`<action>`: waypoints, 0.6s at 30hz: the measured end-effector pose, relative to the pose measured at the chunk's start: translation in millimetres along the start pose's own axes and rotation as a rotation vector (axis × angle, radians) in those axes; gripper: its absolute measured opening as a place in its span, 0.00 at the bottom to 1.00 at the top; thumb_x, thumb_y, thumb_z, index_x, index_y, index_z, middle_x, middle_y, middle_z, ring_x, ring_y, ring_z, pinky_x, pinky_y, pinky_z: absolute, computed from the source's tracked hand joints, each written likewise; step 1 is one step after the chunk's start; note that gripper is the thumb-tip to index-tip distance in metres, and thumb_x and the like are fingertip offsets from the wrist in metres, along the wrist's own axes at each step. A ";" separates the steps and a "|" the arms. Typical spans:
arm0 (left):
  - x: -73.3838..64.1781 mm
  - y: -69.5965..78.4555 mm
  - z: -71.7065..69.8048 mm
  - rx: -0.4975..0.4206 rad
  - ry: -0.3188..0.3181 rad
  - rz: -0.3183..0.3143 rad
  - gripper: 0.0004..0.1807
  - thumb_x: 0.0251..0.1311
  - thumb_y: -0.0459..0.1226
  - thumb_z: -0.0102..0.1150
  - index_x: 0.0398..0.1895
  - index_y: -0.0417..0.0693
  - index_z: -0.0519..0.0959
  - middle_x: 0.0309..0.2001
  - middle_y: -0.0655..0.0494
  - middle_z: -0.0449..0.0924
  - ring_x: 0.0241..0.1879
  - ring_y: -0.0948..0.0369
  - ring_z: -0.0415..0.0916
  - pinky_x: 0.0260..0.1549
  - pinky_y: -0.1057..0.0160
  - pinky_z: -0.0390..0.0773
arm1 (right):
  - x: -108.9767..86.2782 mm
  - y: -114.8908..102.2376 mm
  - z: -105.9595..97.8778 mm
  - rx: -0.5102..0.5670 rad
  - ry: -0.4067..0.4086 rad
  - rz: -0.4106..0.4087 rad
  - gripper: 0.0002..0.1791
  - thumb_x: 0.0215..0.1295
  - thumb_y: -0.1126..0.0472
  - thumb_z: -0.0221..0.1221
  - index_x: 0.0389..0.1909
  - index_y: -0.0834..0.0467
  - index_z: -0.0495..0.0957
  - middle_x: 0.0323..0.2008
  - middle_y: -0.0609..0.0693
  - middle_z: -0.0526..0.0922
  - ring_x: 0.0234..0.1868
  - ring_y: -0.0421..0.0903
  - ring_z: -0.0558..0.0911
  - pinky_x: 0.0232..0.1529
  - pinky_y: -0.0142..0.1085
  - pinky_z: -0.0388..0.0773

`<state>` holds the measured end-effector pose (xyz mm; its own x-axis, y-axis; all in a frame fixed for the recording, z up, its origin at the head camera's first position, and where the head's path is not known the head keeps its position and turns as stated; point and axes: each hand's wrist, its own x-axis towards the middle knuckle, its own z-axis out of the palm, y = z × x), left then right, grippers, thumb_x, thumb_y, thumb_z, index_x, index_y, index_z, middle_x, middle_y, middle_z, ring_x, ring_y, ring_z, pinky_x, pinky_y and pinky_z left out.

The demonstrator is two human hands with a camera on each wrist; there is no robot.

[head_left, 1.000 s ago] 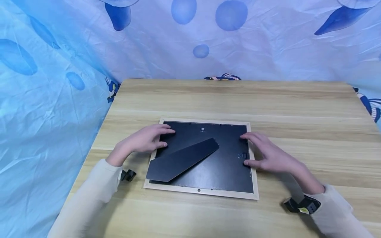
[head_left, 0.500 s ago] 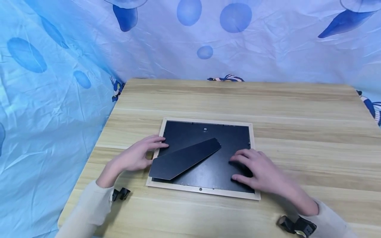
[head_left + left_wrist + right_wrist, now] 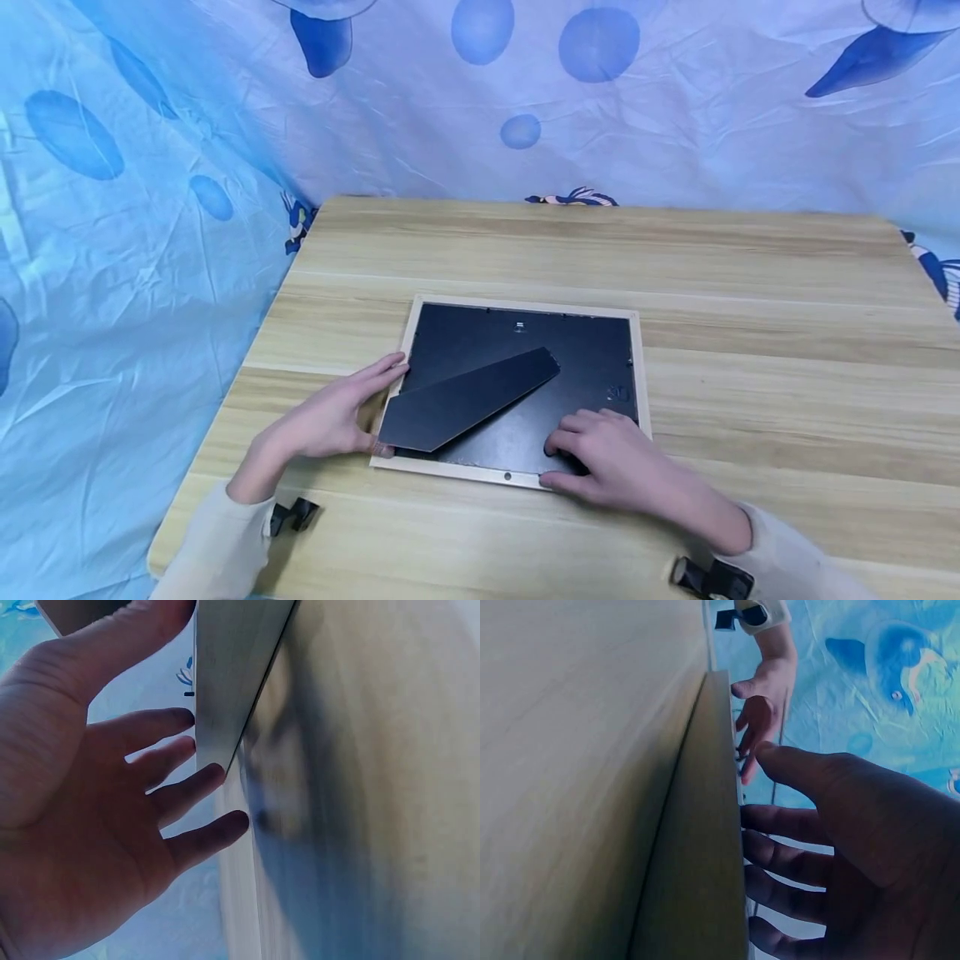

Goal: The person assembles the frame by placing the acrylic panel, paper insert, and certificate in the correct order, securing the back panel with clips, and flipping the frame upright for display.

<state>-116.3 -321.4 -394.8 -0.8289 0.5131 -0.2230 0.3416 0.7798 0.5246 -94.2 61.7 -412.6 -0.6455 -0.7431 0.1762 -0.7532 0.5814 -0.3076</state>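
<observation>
A picture frame with a light wooden border [image 3: 442, 468] lies face down on the table, its black backing board [image 3: 480, 333] upward. A black easel stand [image 3: 468, 400] slants across the board toward the lower left corner. My left hand [image 3: 322, 421] is at the frame's left edge, fingers spread and thumb near the lower left corner. In the left wrist view its fingers reach along the wooden side [image 3: 232, 675]. Over the lower right of the board, my right hand [image 3: 618, 462] rests with fingers loosely bent and thumb at the bottom border. Its palm hides the lower right corner.
The wood-grain table [image 3: 787, 333] extends around the frame on all sides. A blue patterned sheet [image 3: 675, 125] hangs behind it and at the left. Small black wrist cameras [image 3: 708, 577] sit by the sleeves.
My left hand has slid down the frame's left edge toward its lower corner. The right hand has moved from the right edge down and left to the bottom border. The frame looks unmoved.
</observation>
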 end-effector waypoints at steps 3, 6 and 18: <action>-3.2 2.6 1.0 -0.034 -0.021 -0.015 0.63 0.37 0.53 0.78 0.76 0.51 0.51 0.77 0.58 0.41 0.74 0.54 0.47 0.66 0.49 0.60 | 4.3 -2.0 2.3 -0.005 0.004 0.003 0.15 0.55 0.38 0.64 0.28 0.45 0.80 0.25 0.35 0.74 0.29 0.34 0.72 0.31 0.37 0.74; -3.5 3.8 1.8 -0.046 -0.023 -0.019 0.63 0.37 0.53 0.78 0.76 0.51 0.51 0.77 0.58 0.41 0.73 0.54 0.47 0.66 0.50 0.60 | 6.9 -2.1 2.2 0.002 0.002 0.005 0.14 0.54 0.39 0.66 0.26 0.44 0.79 0.22 0.34 0.71 0.26 0.33 0.68 0.28 0.33 0.70; -4.3 7.2 2.4 -0.040 -0.039 -0.012 0.64 0.35 0.48 0.80 0.76 0.44 0.51 0.77 0.52 0.40 0.73 0.49 0.48 0.65 0.47 0.60 | 10.4 -2.1 1.5 0.160 -0.067 0.070 0.10 0.53 0.45 0.68 0.25 0.42 0.77 0.21 0.31 0.69 0.22 0.30 0.66 0.21 0.27 0.62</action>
<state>-109.2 -317.1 -392.0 -0.8145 0.5183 -0.2608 0.3136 0.7714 0.5537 -99.2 52.2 -411.5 -0.6815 -0.7265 0.0879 -0.6737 0.5759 -0.4630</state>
